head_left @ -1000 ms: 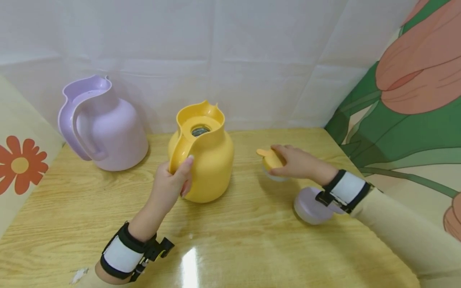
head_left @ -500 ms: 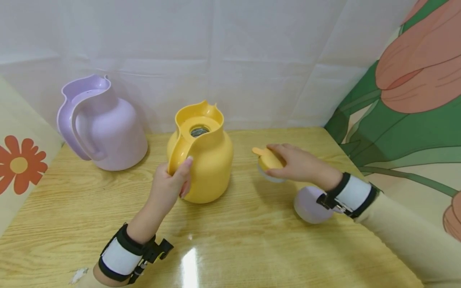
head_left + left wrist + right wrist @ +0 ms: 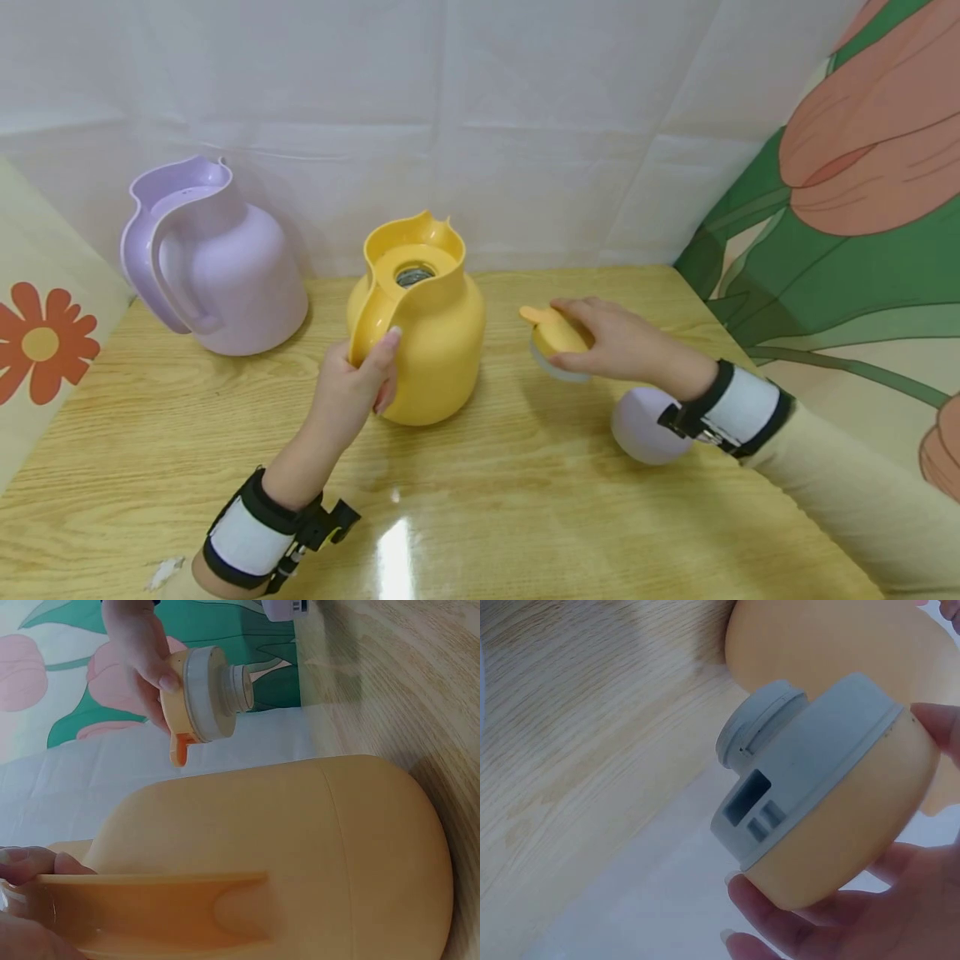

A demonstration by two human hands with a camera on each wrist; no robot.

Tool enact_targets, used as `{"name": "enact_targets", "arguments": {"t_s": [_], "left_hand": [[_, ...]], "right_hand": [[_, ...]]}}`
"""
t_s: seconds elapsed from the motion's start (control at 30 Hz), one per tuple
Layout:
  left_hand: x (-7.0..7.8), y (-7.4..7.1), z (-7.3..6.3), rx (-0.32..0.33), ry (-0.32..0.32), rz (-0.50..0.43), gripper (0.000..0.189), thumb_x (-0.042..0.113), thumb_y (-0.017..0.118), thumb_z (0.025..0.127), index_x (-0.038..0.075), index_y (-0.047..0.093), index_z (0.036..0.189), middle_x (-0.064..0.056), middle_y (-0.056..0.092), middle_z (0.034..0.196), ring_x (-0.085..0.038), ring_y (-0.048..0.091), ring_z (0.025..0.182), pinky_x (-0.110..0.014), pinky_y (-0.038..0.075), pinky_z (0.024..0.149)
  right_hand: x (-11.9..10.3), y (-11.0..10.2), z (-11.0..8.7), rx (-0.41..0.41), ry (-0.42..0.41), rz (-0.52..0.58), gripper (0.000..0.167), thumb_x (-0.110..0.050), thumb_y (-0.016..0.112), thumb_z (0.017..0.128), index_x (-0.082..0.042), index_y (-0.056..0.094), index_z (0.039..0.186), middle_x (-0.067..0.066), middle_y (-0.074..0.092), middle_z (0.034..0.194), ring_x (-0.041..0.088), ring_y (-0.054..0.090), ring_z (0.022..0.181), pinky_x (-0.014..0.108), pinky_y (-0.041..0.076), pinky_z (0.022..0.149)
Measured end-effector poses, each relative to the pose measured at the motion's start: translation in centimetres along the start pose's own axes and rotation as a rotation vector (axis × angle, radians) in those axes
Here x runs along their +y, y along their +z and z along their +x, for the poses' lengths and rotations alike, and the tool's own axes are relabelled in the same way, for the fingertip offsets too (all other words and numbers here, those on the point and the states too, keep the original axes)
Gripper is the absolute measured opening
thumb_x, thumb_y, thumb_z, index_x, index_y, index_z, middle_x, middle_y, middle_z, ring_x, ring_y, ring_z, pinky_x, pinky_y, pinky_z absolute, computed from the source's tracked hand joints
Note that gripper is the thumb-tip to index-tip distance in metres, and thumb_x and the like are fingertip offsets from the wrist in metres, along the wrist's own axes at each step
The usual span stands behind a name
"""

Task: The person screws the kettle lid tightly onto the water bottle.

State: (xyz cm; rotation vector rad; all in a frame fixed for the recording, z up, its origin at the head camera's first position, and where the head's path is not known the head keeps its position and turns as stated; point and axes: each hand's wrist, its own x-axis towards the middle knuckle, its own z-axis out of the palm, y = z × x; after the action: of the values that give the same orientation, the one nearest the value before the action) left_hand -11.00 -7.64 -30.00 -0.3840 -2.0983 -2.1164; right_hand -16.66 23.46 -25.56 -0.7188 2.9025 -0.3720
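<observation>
My left hand (image 3: 358, 375) grips the handle of a yellow thermos jug (image 3: 435, 350), which stands upright on the table. The jug's top is uncovered and its round mouth shows a shiny inside. To the right, my right hand (image 3: 611, 343) holds the jug's yellow lid (image 3: 561, 335) by its sides, thumb and fingers spread around the yellow cap. In the left wrist view the lid (image 3: 202, 694) is held clear of the table. Its grey underside with a threaded plug (image 3: 761, 724) faces the wood in the right wrist view.
A lilac thermos jug (image 3: 240, 275) stands at the back left, close to the white wall covering. A lilac lid (image 3: 647, 429) lies on the wooden table (image 3: 480, 517) below my right wrist, partly hidden by the wrist strap. Flower-patterned panels flank both sides.
My right hand has drifted slightly left toward the yellow jug, carrying the lid and tilting it a little. The left hand and both jugs stay almost where they were.
</observation>
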Motion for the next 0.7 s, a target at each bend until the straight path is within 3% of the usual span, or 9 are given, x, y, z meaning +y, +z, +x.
{"name": "enact_targets", "arguments": {"t_s": [0.7], "left_hand": [[0.3,0.0,-0.5,-0.008,-0.002,-0.017,0.049,0.017,0.049,0.097,-0.005,0.04,0.054,-0.002,0.039,0.042,-0.014,0.038,0.036,-0.026,0.033,0.039]], "right_hand": [[-1.3,-0.9,-0.6,0.06,-0.038,-0.024,0.073,-0.042,0.066,0.089,-0.001,0.041,0.145,0.027,0.05,0.132,0.037,0.054,0.109,0.05,0.047,0.084]]}}
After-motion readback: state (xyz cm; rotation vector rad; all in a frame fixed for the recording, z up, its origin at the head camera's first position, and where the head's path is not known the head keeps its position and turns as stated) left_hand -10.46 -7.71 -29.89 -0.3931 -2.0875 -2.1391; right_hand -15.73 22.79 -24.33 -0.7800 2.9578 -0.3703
